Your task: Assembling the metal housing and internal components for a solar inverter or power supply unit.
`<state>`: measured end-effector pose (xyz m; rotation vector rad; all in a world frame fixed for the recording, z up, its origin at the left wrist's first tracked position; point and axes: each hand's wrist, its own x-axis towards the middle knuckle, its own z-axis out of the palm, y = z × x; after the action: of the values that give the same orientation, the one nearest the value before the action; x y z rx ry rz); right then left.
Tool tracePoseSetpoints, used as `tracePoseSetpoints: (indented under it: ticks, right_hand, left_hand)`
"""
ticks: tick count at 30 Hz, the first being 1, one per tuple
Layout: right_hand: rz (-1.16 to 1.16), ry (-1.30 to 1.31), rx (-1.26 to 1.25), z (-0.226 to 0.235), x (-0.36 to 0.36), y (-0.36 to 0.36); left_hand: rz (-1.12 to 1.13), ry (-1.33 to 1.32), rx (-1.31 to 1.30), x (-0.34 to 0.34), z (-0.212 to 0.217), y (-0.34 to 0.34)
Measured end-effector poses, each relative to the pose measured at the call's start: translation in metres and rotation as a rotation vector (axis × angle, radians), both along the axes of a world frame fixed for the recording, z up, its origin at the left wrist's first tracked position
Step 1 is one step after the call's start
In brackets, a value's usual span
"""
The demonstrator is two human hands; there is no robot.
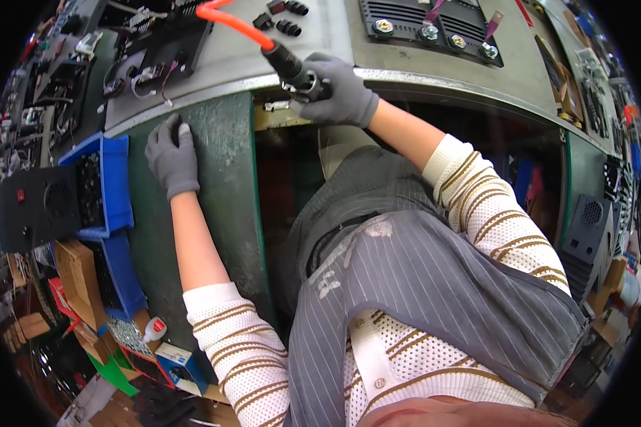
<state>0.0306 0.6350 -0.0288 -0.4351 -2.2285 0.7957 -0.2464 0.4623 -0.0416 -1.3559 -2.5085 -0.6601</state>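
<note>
- Bins (114, 181), two blue ones, sit far left, one below the other, beside a black fan unit (39, 203).
- Left hand (172, 158), grey-gloved, lies on the green surface (224, 178), fingers curled over something small and dark; whether they grip it I cannot tell.
- Right hand (338, 89) closes its fingers round one black tool (292, 67) on an orange hose (231, 21), at the grey panel's (320, 35) edge.
- Looks like fastening work; next seems to be steadying the tool on its spot.
</note>
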Motion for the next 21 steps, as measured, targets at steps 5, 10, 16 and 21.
tracePoseSetpoints:
  ticks: [5, 10, 16, 21]
  right_hand:
    - [-0.009, -0.089, 0.300, -0.011, 0.003, 0.001]
    - [-0.031, -0.319, 0.361, 0.006, 0.034, -0.002]
    - [-0.402, -0.397, 0.395, 0.015, 0.185, 0.051]
    - [-1.284, -0.586, 0.594, 0.051, 0.467, 0.086]
  left_hand:
    - [-0.012, 0.025, -0.007, 0.003, 0.000, -0.005]
    - [-0.077, 0.073, -0.011, 0.005, 0.000, 0.008]
    - [-0.185, 0.111, -0.047, -0.023, -0.002, -0.006]
    - [-0.156, 0.208, -0.075, -0.026, -0.006, -0.002]
